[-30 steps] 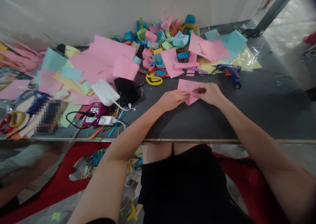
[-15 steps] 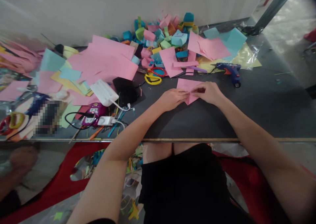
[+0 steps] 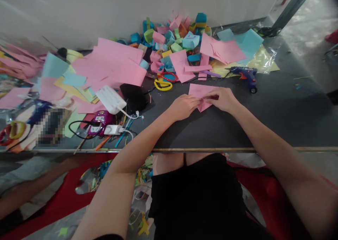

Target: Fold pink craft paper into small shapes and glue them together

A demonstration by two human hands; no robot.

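Observation:
A small pink sheet of paper lies on the dark tabletop, its lower part folded in to a point toward me. My left hand is on its left side, fingers held together and fingertips gripping the fold at the middle. From the right, my right hand pinches the same fold, thumb and fingers curled with a gap between them. The two sets of fingertips nearly meet. They hide part of the crease.
Scissors with red and yellow handles and a blue glue gun lie beyond my hands. Large pink sheets, folded paper pieces, a white charger box and a purple power socket crowd the table. Another person's arm shows lower left.
My hands and the pink paper stay almost in the same place. At the lower left, the other person's arm has reached further right, beneath the table edge.

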